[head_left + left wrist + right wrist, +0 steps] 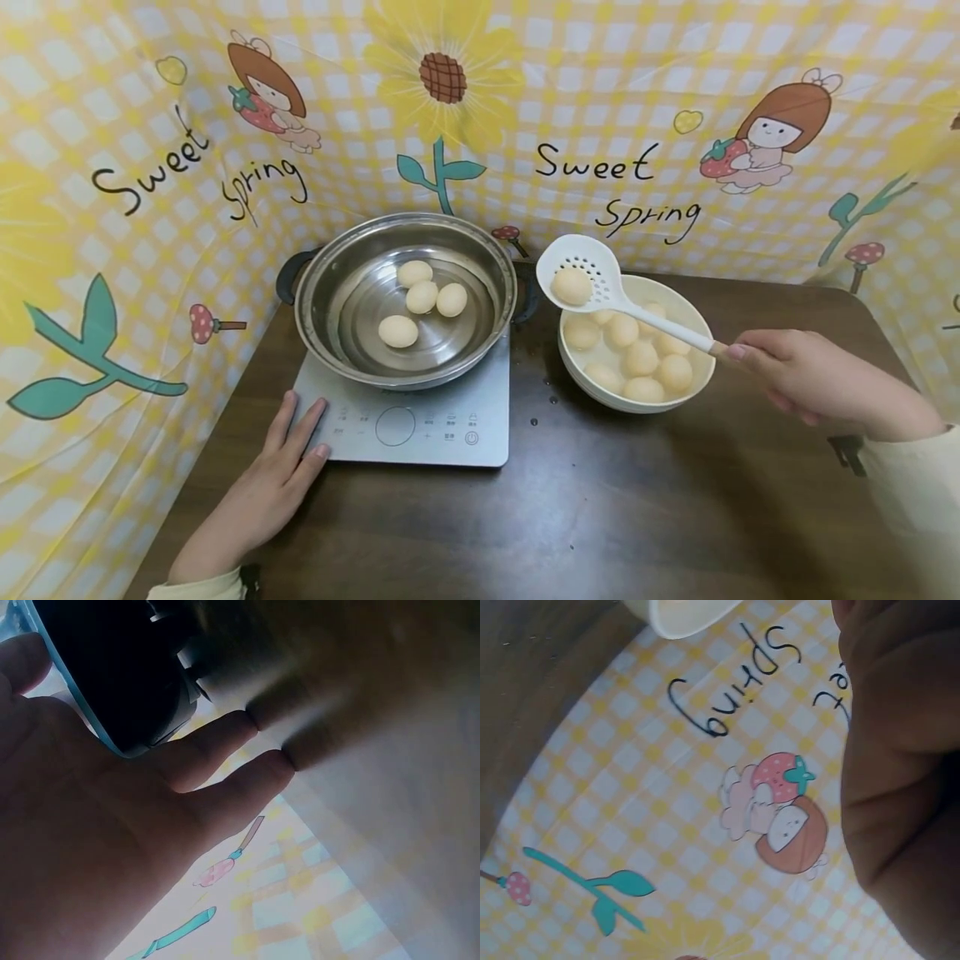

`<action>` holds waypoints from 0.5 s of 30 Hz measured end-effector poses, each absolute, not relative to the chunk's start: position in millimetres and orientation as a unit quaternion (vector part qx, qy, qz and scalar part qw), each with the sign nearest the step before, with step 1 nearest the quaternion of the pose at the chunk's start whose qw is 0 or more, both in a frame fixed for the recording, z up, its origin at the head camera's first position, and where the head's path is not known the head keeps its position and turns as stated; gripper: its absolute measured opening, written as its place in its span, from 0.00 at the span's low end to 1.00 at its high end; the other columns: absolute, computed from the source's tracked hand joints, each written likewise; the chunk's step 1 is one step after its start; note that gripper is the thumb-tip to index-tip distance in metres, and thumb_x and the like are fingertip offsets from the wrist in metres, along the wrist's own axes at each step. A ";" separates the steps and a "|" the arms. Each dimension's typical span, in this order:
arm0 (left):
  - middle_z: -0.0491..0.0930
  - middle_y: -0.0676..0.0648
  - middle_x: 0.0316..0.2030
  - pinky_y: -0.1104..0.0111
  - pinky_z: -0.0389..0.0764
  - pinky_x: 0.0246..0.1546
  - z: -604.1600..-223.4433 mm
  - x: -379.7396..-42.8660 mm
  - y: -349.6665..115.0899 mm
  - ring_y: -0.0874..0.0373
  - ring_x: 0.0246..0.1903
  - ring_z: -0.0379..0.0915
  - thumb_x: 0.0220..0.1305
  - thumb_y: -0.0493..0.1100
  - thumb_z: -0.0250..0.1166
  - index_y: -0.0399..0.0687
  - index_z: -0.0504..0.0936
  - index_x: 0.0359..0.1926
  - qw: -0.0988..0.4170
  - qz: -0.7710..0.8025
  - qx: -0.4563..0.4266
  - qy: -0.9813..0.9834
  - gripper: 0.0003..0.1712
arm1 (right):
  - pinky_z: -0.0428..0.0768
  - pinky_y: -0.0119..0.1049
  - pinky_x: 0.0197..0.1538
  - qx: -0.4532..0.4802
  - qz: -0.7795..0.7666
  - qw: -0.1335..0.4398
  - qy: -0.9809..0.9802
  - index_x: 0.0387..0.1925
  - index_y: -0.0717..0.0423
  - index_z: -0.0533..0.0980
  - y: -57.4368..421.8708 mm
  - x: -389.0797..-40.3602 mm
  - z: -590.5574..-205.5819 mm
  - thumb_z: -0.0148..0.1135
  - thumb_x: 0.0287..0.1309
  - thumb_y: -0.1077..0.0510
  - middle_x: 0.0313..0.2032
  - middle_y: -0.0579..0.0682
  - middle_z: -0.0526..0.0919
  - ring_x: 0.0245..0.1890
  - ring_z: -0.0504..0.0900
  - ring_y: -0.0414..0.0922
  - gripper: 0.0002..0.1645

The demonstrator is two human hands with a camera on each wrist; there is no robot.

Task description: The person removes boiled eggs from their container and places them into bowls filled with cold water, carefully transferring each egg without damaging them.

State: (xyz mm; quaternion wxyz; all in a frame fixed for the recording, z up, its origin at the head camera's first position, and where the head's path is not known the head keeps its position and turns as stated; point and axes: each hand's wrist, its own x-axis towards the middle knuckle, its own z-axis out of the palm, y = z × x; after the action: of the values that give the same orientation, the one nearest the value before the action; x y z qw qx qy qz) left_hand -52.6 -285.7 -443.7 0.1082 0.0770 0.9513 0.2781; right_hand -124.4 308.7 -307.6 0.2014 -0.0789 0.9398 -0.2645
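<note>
My right hand [810, 375] grips the handle of a white slotted spoon [667, 327]. One egg [572, 286] lies in the spoon's bowl, held above the back left rim of a white bowl [637, 403]. Several eggs [642, 358] sit in water inside that bowl. To the left, a steel pot [360, 371] holds water and several more eggs [398, 331]. The pot stands on a white induction cooker [405, 450]. My left hand [273, 475] rests with spread fingers at the cooker's left front corner; in the left wrist view, the fingers [240, 780] reach past the cooker's dark underside [112, 667].
Everything stands on a dark wooden table [570, 517]. A yellow checked cloth [600, 100] with printed flowers and figures hangs behind and along the sides. Water drops [553, 400] dot the tabletop between cooker and bowl. Black side handles [288, 275] jut from the pot.
</note>
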 end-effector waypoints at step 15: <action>0.23 0.38 0.78 0.27 0.60 0.54 -442.9 -52.7 -284.4 0.18 0.68 0.47 0.82 0.56 0.43 0.52 0.42 0.82 0.106 0.277 0.078 0.952 0.37 | 0.67 0.34 0.11 -0.083 -0.252 0.167 0.950 0.50 0.60 0.76 362.0 -101.8 -346.6 0.45 0.81 0.49 0.14 0.45 0.67 0.08 0.61 0.37 0.21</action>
State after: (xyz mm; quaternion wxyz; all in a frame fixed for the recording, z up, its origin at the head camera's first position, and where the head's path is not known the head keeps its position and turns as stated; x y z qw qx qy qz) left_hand -52.7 -284.4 -442.9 0.1057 0.0784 0.9517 0.2775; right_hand -101.8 362.0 -346.6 0.1670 -0.0830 0.9497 -0.2515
